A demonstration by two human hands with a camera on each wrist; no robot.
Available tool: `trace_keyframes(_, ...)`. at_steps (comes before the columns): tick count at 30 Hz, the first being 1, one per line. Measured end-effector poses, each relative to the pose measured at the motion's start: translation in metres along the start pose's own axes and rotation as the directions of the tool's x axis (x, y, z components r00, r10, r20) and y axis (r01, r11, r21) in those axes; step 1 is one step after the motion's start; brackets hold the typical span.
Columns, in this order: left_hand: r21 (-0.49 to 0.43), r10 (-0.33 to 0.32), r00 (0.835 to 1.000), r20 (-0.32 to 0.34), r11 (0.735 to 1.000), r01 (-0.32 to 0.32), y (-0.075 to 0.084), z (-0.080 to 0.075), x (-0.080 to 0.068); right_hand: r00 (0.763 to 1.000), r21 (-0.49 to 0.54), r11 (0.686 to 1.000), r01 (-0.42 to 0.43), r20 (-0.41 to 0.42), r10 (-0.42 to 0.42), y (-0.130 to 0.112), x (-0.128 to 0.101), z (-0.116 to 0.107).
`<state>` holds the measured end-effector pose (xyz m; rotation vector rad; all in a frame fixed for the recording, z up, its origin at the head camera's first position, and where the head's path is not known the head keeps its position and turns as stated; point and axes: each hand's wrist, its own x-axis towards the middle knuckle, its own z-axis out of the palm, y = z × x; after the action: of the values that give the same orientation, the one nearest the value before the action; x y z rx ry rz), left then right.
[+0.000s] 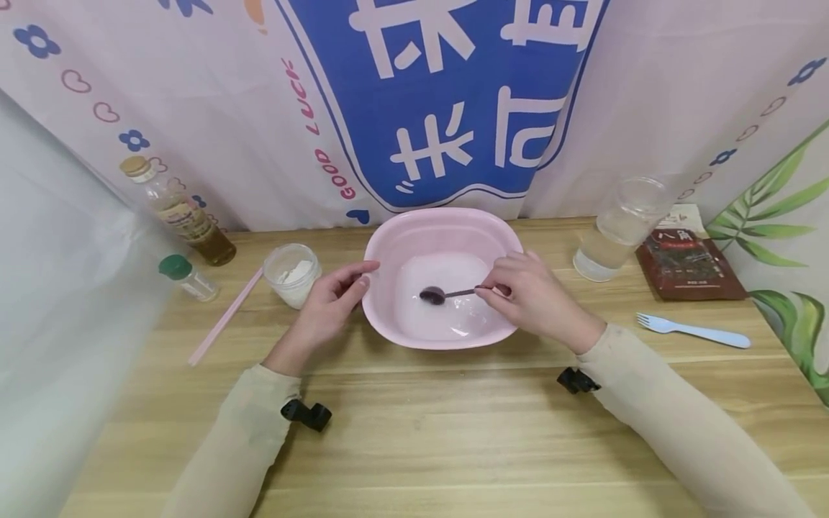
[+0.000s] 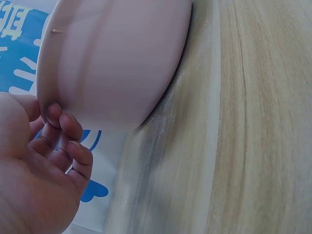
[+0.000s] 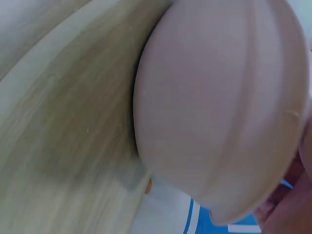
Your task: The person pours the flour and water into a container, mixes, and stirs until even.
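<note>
A pink plastic basin [image 1: 447, 344] stands on the wooden table with cloudy whitish liquid in its bottom. My left hand [image 1: 333, 298] pinches its left rim between thumb and fingers; the left wrist view shows the fingertips [image 2: 54, 113] bent under the lip. Over the basin's right side, my right hand [image 1: 534, 291] grips the thin handle of a dark brown spoon [image 1: 432, 295]. The spoon's bowl is at the liquid, left of the basin's middle. In the right wrist view the basin's outer wall [image 3: 204, 97] hides the spoon, and only part of the hand shows at the right edge.
Left of the basin are a jar of white powder [image 1: 293, 277], a pink stick [image 1: 225, 316], a green-capped shaker [image 1: 188, 277] and a corked oil bottle [image 1: 188, 219]. To the right stand a clear cup of water [image 1: 615, 234], a brown packet [image 1: 689, 266] and a blue fork [image 1: 693, 331].
</note>
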<state>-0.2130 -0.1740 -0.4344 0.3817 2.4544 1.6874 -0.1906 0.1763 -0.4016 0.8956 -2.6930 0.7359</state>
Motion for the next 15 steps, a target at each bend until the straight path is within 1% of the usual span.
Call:
trace_keyframes(5,0.000,0.005,1.000,0.005,1.000,-0.005,0.000,0.001,0.001,0.996,-0.074,0.993,-0.088,-0.019,0.087,-0.003,0.007,-0.003)
trace_keyframes(10,-0.005,0.002,1.000,-0.001,1.000,-0.002,0.001,0.001,0.000,0.986,-0.133,0.979,-0.157,-0.086,0.146,0.005,0.008,-0.012)
trace_keyframes(13,-0.004,-0.004,1.000,-0.002,1.000,0.004,0.001,0.000,0.000,0.980,-0.143,0.973,-0.184,-0.110,0.169,0.010,0.008,-0.015)
trace_keyframes(15,-0.002,-0.004,1.000,-0.002,1.000,0.004,0.001,0.000,0.000,0.979,-0.136,0.972,-0.190,-0.099,0.177,0.011,0.008,-0.015)
